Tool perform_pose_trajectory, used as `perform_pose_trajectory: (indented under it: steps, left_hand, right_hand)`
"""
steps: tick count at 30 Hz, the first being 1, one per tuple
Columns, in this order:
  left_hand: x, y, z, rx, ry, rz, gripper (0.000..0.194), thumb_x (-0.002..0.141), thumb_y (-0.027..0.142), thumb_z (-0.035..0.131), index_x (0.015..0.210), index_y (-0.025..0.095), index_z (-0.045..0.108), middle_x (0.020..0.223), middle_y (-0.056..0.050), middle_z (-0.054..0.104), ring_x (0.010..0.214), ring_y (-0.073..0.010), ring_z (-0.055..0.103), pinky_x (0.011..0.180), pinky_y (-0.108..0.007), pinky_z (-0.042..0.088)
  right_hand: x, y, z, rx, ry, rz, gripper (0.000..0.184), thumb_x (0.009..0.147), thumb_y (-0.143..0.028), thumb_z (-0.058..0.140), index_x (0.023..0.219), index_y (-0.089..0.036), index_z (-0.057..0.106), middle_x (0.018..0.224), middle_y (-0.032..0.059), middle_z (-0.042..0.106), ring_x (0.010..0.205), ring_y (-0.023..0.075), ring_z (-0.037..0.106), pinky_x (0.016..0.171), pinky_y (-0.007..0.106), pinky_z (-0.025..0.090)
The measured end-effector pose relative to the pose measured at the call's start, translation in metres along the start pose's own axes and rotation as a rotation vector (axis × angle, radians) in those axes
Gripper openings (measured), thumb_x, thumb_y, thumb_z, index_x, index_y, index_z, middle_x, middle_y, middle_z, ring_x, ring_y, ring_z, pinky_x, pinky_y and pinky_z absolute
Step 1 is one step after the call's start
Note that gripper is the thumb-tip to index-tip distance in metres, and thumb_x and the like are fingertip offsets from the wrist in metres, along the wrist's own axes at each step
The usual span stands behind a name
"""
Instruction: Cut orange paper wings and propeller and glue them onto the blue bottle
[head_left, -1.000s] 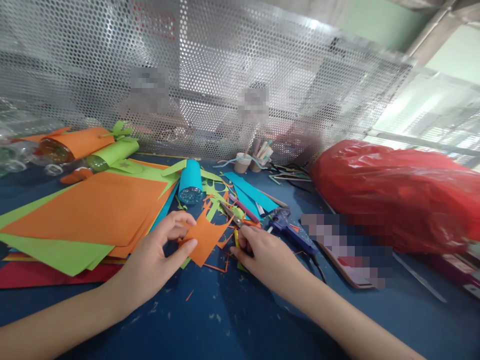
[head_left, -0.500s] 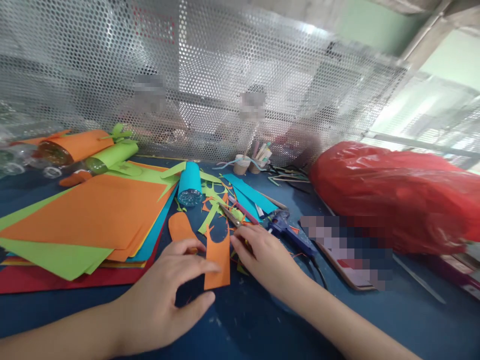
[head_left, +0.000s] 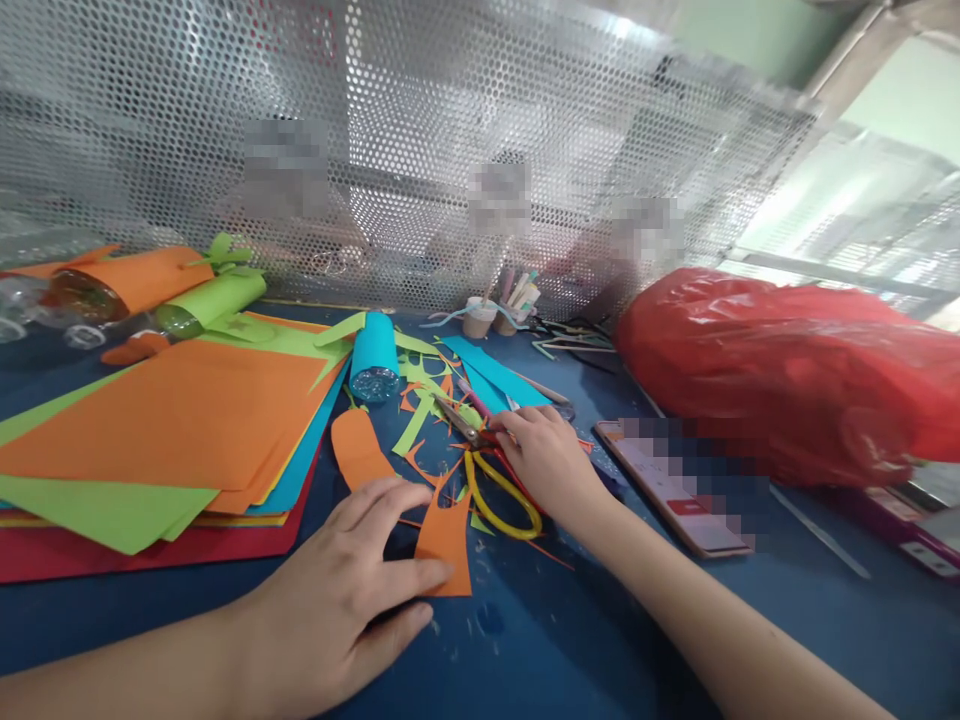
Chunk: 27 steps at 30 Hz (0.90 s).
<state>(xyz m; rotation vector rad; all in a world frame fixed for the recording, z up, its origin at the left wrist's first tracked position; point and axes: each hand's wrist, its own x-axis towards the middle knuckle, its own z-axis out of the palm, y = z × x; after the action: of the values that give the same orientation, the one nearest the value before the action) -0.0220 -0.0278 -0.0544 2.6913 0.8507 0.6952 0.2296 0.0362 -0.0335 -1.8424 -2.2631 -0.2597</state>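
My left hand is open, its fingers apart, a fingertip touching an orange paper scrap with a curved cut-out at its top. Beyond it lies a rounded orange paper strip. My right hand has its fingers curled at the end of a purple pen; whether they grip it is hidden. Below these fingers rest scissors with yellow and red handles, blades pointing away. Green and orange offcuts lie around the blades. A blue glue gun is mostly covered by my right hand.
Stacked coloured paper lies left, below bottles wrapped in orange and green paper. A blue-wrapped bottle, blue strips and cups of pens stand or lie farther back. A phone and red bag occupy the right.
My right hand has moved up and right, uncovering the scissors' yellow handle. The orange scrap has shifted slightly toward me and tilted, with my left fingertip on it.
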Motion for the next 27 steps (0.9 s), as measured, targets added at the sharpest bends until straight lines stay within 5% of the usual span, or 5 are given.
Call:
perform_pose_trajectory:
  steps: [5, 11, 20, 24, 27]
  left_hand:
    - [0.001, 0.002, -0.001, 0.059, 0.046, 0.058, 0.033, 0.087, 0.017, 0.054, 0.115, 0.029, 0.065, 0.159, -0.006, 0.014, 0.137, -0.0385, 0.028, 0.103, -0.056, 0.040]
    - [0.001, 0.000, 0.000, 0.095, -0.032, 0.100, 0.033, 0.089, 0.024, 0.054, 0.121, 0.028, 0.061, 0.123, -0.009, 0.063, 0.130, -0.0342, 0.040, 0.103, -0.058, 0.040]
    - [-0.005, 0.011, 0.001, 0.034, 0.275, 0.235, 0.025, 0.089, 0.016, 0.050, 0.113, 0.020, 0.058, 0.092, -0.004, 0.074, 0.094, -0.0211, 0.066, 0.093, -0.034, 0.051]
    - [-0.002, 0.013, -0.001, -0.253, 0.212, -0.072, 0.008, 0.087, 0.028, 0.053, 0.092, 0.023, 0.056, 0.076, -0.001, 0.066, 0.071, -0.0171, 0.064, 0.067, -0.028, 0.055]
    - [0.002, 0.012, -0.005, -0.445, 0.143, -0.266, 0.016, 0.086, 0.036, 0.055, 0.098, 0.025, 0.056, 0.081, 0.001, 0.067, 0.071, -0.0155, 0.064, 0.065, -0.026, 0.055]
  right_hand:
    - [0.000, 0.002, 0.001, 0.140, 0.074, 0.069, 0.022, 0.089, -0.007, 0.043, 0.096, -0.016, 0.062, 0.087, 0.0127, 0.063, 0.082, 0.0280, 0.056, 0.077, 0.039, 0.040]
    - [0.007, 0.007, -0.005, 0.530, 0.277, 0.172, 0.022, 0.091, -0.014, 0.037, 0.105, -0.016, 0.054, 0.096, 0.0118, 0.059, 0.084, 0.0238, 0.058, 0.081, 0.039, 0.044]
    - [0.009, -0.008, -0.016, 1.272, 0.386, 0.253, 0.032, 0.089, -0.050, 0.049, 0.090, -0.020, 0.060, 0.072, -0.0005, 0.055, 0.065, 0.0125, 0.058, 0.064, 0.024, 0.052]
    - [-0.001, -0.024, -0.027, 1.503, 0.192, 0.293, 0.036, 0.081, -0.054, 0.063, 0.073, -0.019, 0.062, 0.060, -0.0038, 0.051, 0.050, 0.0095, 0.049, 0.047, 0.020, 0.045]
    - [-0.010, -0.036, -0.031, 1.510, 0.048, 0.217, 0.034, 0.079, -0.051, 0.068, 0.073, -0.018, 0.065, 0.058, -0.0036, 0.056, 0.048, 0.0087, 0.050, 0.046, 0.020, 0.044]
